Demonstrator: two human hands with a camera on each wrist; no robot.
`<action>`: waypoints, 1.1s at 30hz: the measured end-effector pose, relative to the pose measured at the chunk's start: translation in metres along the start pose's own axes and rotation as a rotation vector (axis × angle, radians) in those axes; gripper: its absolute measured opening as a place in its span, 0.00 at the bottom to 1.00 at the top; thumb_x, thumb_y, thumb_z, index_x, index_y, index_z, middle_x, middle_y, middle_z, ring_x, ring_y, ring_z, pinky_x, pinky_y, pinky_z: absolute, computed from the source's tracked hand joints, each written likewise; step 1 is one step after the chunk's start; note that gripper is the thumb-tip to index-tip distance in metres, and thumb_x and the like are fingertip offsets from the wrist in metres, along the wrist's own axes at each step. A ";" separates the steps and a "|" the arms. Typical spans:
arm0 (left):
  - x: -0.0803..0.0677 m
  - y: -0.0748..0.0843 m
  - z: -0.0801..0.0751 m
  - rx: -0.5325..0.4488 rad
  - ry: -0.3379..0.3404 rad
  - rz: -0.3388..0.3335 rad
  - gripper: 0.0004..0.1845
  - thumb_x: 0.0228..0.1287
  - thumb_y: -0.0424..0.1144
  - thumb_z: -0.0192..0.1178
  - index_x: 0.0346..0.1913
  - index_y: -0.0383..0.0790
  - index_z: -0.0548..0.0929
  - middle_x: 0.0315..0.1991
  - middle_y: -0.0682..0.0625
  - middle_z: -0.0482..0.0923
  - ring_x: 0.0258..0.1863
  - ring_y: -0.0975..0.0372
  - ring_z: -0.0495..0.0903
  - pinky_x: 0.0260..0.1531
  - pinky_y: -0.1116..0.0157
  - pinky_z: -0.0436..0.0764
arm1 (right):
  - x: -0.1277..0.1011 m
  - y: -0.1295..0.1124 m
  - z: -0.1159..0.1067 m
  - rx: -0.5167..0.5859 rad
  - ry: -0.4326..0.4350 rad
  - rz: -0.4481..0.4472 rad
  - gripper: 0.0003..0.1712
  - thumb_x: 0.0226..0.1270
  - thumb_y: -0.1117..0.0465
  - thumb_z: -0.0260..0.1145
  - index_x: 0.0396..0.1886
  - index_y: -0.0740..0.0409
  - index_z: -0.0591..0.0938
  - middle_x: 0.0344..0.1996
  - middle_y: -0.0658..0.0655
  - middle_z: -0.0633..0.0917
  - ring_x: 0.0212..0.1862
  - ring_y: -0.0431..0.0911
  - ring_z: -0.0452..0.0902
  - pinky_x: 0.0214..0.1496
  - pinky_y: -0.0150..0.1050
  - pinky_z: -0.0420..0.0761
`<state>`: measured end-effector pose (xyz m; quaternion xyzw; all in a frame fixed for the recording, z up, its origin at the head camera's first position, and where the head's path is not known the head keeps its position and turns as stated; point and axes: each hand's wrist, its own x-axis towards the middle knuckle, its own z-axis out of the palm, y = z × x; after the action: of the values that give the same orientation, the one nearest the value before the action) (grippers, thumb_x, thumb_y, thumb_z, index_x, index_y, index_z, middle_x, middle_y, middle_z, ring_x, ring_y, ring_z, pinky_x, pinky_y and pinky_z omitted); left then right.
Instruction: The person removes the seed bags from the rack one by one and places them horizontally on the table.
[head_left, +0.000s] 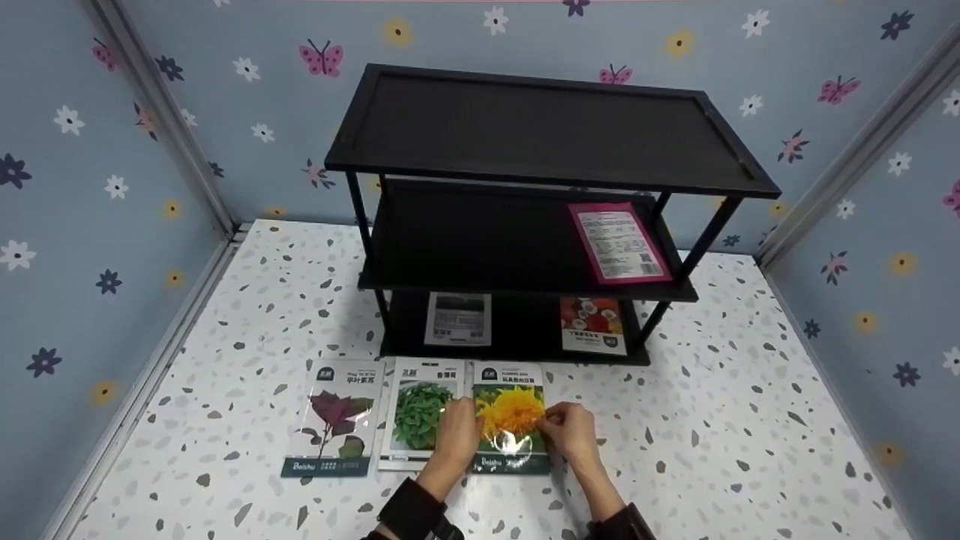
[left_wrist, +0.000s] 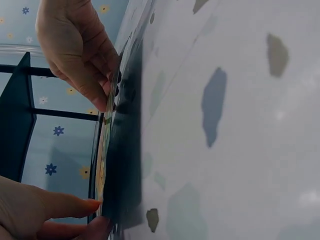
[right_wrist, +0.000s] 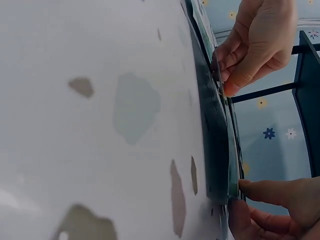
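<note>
A black three-tier shelf (head_left: 540, 142) stands on the speckled tabletop (head_left: 750, 420). Its middle tier holds a pink-edged packet (head_left: 619, 244); its bottom tier holds two more packets. Just in front of the shelf lie three seed packets in a row: purple-leaf (head_left: 335, 416), green-leaf (head_left: 420, 412), and the yellow-flower seed packet (head_left: 510, 412). The left hand (head_left: 456, 435) pinches the last packet's left edge; the right hand (head_left: 570, 431) pinches its right edge.
</note>
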<state>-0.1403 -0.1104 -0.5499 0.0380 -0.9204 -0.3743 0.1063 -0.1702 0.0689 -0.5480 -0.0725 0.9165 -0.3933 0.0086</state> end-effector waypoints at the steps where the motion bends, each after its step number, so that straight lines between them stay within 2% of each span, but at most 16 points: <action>1: 0.000 0.000 0.000 0.014 0.000 0.003 0.07 0.46 0.22 0.58 0.17 0.29 0.74 0.11 0.46 0.69 0.09 0.62 0.67 0.05 0.71 0.66 | 0.000 -0.001 0.000 -0.003 -0.001 0.006 0.08 0.49 0.67 0.68 0.27 0.68 0.81 0.19 0.55 0.79 0.20 0.41 0.72 0.20 0.33 0.74; 7: 0.002 0.002 0.001 0.085 0.039 0.045 0.08 0.40 0.17 0.54 0.15 0.30 0.74 0.12 0.44 0.70 0.11 0.59 0.70 0.07 0.70 0.68 | 0.002 -0.004 0.003 -0.010 0.013 0.043 0.06 0.48 0.68 0.67 0.25 0.67 0.79 0.18 0.55 0.78 0.18 0.41 0.71 0.17 0.33 0.72; 14: 0.000 0.002 0.003 0.046 0.017 0.002 0.09 0.40 0.15 0.49 0.17 0.28 0.75 0.13 0.45 0.70 0.10 0.63 0.67 0.07 0.74 0.66 | 0.000 -0.005 0.004 -0.031 0.026 0.033 0.08 0.46 0.68 0.69 0.22 0.65 0.77 0.15 0.53 0.75 0.16 0.41 0.68 0.16 0.33 0.70; 20: -0.001 0.002 0.000 0.044 0.003 0.020 0.05 0.43 0.20 0.59 0.18 0.29 0.75 0.15 0.45 0.71 0.12 0.61 0.68 0.08 0.72 0.67 | -0.001 -0.006 -0.002 -0.048 0.020 0.026 0.08 0.49 0.66 0.68 0.25 0.66 0.78 0.17 0.53 0.77 0.18 0.41 0.70 0.18 0.34 0.71; 27: 0.004 0.008 -0.015 0.057 -0.044 0.000 0.09 0.48 0.29 0.63 0.18 0.32 0.73 0.17 0.47 0.68 0.12 0.62 0.67 0.08 0.70 0.66 | -0.003 -0.010 -0.023 -0.079 -0.018 0.013 0.12 0.53 0.62 0.67 0.32 0.67 0.79 0.22 0.54 0.79 0.22 0.44 0.75 0.23 0.37 0.75; 30: 0.008 0.015 -0.024 0.041 -0.045 0.037 0.07 0.48 0.30 0.63 0.25 0.28 0.77 0.22 0.43 0.73 0.17 0.58 0.73 0.13 0.68 0.73 | -0.002 -0.011 -0.036 -0.084 -0.012 -0.038 0.11 0.53 0.63 0.66 0.32 0.67 0.79 0.23 0.55 0.79 0.25 0.46 0.76 0.26 0.38 0.77; 33: 0.014 0.024 -0.035 0.021 -0.063 0.072 0.15 0.49 0.32 0.64 0.38 0.24 0.78 0.33 0.36 0.76 0.29 0.51 0.78 0.26 0.63 0.79 | 0.001 -0.015 -0.051 -0.089 -0.011 -0.078 0.10 0.53 0.64 0.66 0.32 0.67 0.79 0.23 0.56 0.79 0.25 0.47 0.77 0.26 0.37 0.77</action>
<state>-0.1456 -0.1190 -0.5064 -0.0059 -0.9280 -0.3614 0.0904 -0.1732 0.0953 -0.5022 -0.1108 0.9295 -0.3518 -0.0050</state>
